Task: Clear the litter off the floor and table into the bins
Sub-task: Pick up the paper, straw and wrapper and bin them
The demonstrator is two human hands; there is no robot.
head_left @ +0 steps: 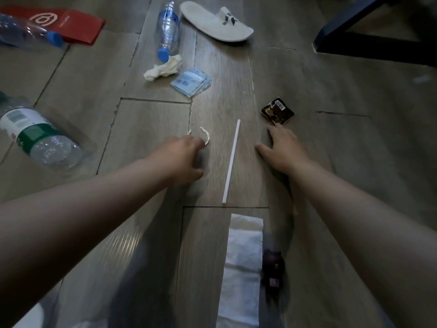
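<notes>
Litter lies spread over a grey wood floor. My left hand (183,159) reaches down onto a small white plastic ring (205,136), its fingertips on the ring's near edge; whether it grips the ring is hidden. My right hand (281,147) stretches open, fingers straight, toward a dark brown wrapper (277,111) and nearly touches it. Between the two hands runs a long white straw (231,162). A flat white tissue (243,268) lies nearer to me, with a small dark red wrapper (273,271) beside it.
Farther off lie a crumpled white tissue (163,68), a blue tissue packet (191,82), a blue-capped bottle (167,31), a white slipper (216,22) and a red paper bag (63,23). Two more bottles (37,136) lie at left. Dark furniture legs (369,46) stand at right.
</notes>
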